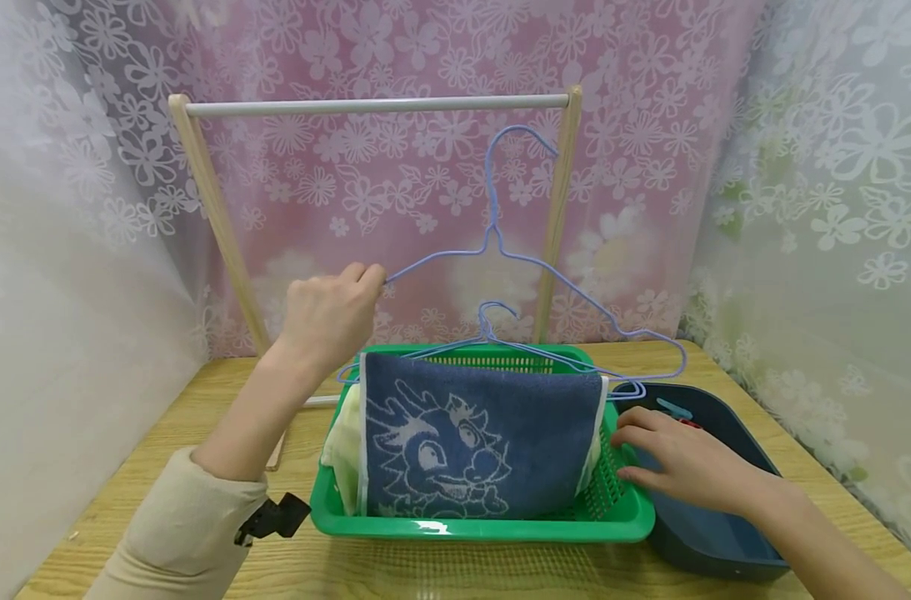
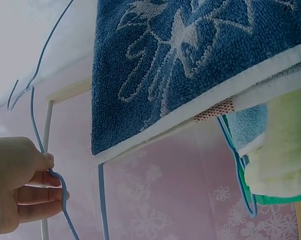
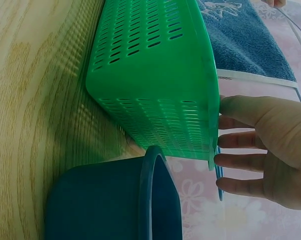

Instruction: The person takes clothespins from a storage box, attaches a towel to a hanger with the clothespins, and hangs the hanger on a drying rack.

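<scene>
1. Basket (image 1: 493,529): may shift if towel (image 1: 485,446) snags; right hand (image 1: 680,458), fingers spread, at its rim, contact unclear.
2. Towel: over basket, draped on hanger (image 1: 493,227); could slide if left hand (image 1: 331,312), pinching one shoulder, tilts it.
3. One each: rack (image 1: 380,105), basket, bin (image 1: 710,546), towel; one hanger raised, at least two low hangers (image 1: 488,333).
</scene>
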Tool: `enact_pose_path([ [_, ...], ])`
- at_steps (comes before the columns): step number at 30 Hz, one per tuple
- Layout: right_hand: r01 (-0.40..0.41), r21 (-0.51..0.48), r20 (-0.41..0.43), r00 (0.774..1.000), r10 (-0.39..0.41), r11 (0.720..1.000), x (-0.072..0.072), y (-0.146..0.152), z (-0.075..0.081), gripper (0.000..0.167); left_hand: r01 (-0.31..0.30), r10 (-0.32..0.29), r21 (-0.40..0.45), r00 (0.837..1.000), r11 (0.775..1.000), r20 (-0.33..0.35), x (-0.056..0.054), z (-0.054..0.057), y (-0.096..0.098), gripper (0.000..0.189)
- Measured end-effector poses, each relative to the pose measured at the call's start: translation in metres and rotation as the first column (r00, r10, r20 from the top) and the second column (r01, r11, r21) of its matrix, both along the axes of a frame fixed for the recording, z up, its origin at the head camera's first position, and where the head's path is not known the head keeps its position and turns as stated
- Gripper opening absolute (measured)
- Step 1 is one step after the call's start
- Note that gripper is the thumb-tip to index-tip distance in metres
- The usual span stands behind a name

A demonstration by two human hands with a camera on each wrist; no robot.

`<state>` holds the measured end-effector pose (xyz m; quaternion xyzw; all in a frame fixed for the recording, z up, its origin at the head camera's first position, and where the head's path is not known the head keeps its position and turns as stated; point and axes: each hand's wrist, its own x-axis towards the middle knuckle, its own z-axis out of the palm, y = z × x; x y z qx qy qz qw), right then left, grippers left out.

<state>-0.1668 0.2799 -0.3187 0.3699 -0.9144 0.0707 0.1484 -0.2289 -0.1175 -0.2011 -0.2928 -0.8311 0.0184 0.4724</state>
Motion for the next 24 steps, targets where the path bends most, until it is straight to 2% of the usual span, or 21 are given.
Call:
enact_pose_path([
  [13, -0.004, -0.023, 0.002, 1.000, 0.005, 1.000, -0.001, -0.001, 0.002, 0.026, 0.004, -0.003, 0.020, 1.000, 1.000, -0.029, 0.005, 0.014, 0.001, 0.027],
  [20, 0.019, -0.013, 0.040, 0.999, -0.018, 1.000, -0.001, -0.001, 0.002, 0.026, -0.019, 0.022, 0.042, 0.999, 0.999, -0.050, 0.007, 0.020, 0.000, 0.022],
  [24, 0.028, -0.009, 0.044, 0.999, -0.028, 1.000, -0.001, 0.000, 0.001, 0.026, -0.029, 0.030, 0.045, 0.999, 0.999, -0.035, 0.009, 0.025, -0.002, 0.018],
])
